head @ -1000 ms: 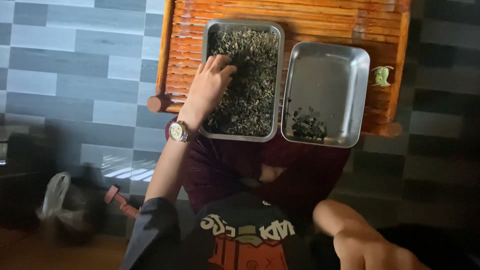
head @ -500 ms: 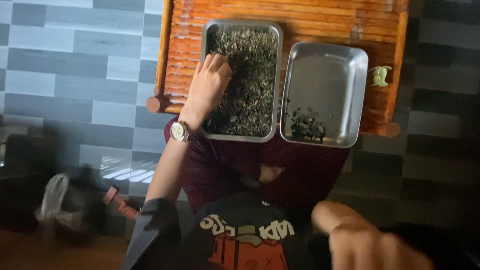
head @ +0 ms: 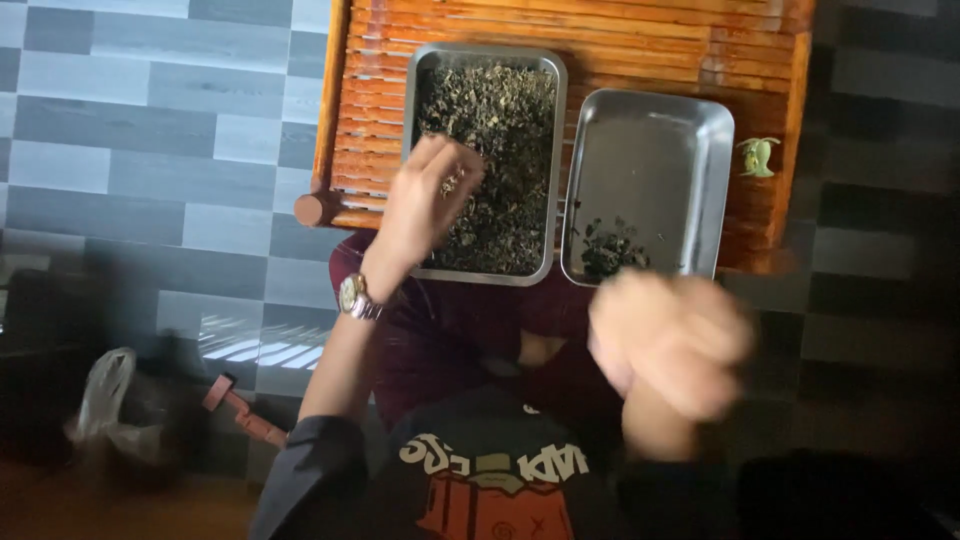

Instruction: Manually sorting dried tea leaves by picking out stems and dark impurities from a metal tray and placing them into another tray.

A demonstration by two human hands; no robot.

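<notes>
My left hand [head: 425,205], with a wristwatch [head: 352,296] on the wrist, is lifted over the near left corner of a metal tray [head: 487,52] full of dried dark leaves [head: 500,110]. Its fingers pinch a few leaf bits. A second metal tray [head: 650,150] beside it on the right is mostly bare, with a small pile of leaves [head: 608,250] at its near end. My right hand [head: 665,340] is blurred, raised in front of that tray's near edge, loosely curled; whether it holds anything is unclear.
Both trays rest on a slatted wooden table [head: 620,50]. A small green object [head: 757,155] lies on the table's right side. Grey tiled floor [head: 150,120] lies to the left, with a white plastic bag [head: 105,395] and a red tool [head: 245,410].
My left hand has lifted off the leaves in the left tray, with bits in its fingers. My right hand has risen from the lower right toward the right tray.
</notes>
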